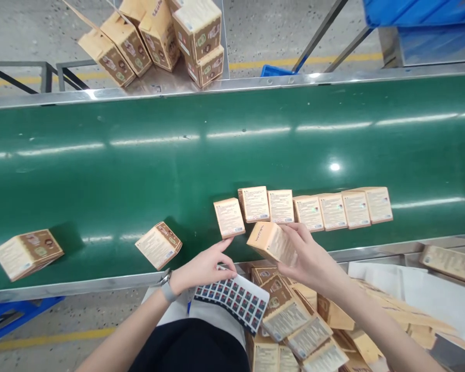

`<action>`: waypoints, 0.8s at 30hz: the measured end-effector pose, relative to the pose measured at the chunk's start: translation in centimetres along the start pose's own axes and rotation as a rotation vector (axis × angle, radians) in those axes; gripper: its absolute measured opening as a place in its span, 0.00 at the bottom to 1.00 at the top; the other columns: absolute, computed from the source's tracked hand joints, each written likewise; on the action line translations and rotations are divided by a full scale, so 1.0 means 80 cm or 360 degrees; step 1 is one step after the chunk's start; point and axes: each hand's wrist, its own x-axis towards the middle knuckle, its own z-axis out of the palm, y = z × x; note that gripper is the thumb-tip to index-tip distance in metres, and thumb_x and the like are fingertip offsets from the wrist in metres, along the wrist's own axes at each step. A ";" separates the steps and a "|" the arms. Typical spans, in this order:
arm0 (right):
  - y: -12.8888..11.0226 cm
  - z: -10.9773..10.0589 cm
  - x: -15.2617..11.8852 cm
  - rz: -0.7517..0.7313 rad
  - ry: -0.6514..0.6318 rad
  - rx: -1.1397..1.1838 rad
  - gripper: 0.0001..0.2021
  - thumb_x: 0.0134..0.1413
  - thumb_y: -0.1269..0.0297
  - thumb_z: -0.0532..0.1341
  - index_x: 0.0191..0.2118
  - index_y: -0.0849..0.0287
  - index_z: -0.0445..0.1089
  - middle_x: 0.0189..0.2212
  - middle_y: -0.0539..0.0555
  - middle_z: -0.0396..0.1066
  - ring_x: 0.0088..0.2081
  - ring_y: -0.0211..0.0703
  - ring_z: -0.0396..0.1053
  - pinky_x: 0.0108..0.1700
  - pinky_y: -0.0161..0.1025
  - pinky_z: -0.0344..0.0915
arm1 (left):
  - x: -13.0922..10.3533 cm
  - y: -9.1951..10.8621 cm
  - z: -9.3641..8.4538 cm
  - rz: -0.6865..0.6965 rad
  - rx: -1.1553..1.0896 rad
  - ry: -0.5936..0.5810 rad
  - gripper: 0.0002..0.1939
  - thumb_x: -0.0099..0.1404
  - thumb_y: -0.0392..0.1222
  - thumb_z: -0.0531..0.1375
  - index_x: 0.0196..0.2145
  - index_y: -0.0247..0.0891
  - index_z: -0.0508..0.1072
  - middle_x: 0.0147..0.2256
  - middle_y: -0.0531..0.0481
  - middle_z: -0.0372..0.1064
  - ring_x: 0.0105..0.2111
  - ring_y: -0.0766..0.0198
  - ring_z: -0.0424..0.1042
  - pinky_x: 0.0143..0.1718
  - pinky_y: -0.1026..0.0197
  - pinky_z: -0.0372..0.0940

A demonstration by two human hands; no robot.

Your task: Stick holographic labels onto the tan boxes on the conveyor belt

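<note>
Clock directions run from the middle of the view. A brown-and-cream box (29, 253) lies tilted between eight and nine o'clock on the green belt (139, 181), and a second box (157, 247) sits at eight. Beyond the belt, at eleven, cartons (197, 33) stand grouped on a metal surface. Between six and seven, the person's left hand (211, 264) has its fingers curled onto a sheet of stickers (236, 302), while the index finger reaches to the lower edge of a box (229, 218) at six. From there a row of boxes (321, 211), set side by side, runs toward three o'clock. Between four and five, a tilted carton (269, 240) is grasped in the fingers of the right hand (308, 253), just below that row. At five, a heap of cartons (290, 315) lies below the belt's edge. A blue crate (422, 13) stands at two.
</note>
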 end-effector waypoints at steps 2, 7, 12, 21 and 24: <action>-0.036 -0.008 0.009 0.0159 -0.0015 0.0211 0.28 0.47 0.58 0.61 0.55 0.57 0.60 0.51 0.62 0.64 0.46 0.56 0.73 0.45 0.50 0.74 | -0.011 -0.005 -0.013 0.0016 0.0036 0.0068 0.07 0.64 0.40 0.62 0.35 0.40 0.82 0.71 0.49 0.39 0.70 0.50 0.38 0.64 0.54 0.52; -0.139 0.000 0.062 0.0294 0.0087 0.0720 0.42 0.48 0.51 0.64 0.65 0.60 0.49 0.55 0.65 0.63 0.53 0.55 0.69 0.51 0.49 0.71 | -0.050 -0.013 -0.040 0.0071 0.0138 -0.0007 0.06 0.62 0.38 0.64 0.33 0.42 0.82 0.59 0.46 0.68 0.61 0.50 0.65 0.53 0.59 0.63; -0.244 0.045 0.138 0.0335 -0.0116 0.0366 0.40 0.53 0.57 0.66 0.67 0.65 0.49 0.57 0.71 0.60 0.51 0.60 0.70 0.49 0.53 0.71 | -0.102 -0.020 -0.043 -0.0023 0.0116 -0.0118 0.05 0.60 0.38 0.64 0.29 0.40 0.81 0.40 0.49 0.80 0.40 0.57 0.78 0.43 0.63 0.64; -0.143 0.004 0.119 0.0492 0.0250 -0.0058 0.24 0.60 0.48 0.55 0.54 0.60 0.66 0.50 0.66 0.68 0.46 0.58 0.72 0.43 0.51 0.71 | -0.200 -0.063 -0.055 -0.0619 -0.0185 0.0263 0.16 0.61 0.52 0.59 0.25 0.39 0.78 0.32 0.47 0.78 0.42 0.51 0.75 0.45 0.57 0.66; -0.054 -0.031 0.081 0.0883 0.0348 -0.0116 0.22 0.56 0.49 0.56 0.47 0.62 0.68 0.39 0.64 0.73 0.40 0.57 0.74 0.45 0.52 0.69 | -0.220 -0.090 -0.051 -0.0716 -0.0325 0.0408 0.20 0.57 0.60 0.60 0.23 0.41 0.77 0.30 0.46 0.78 0.57 0.41 0.67 0.59 0.48 0.59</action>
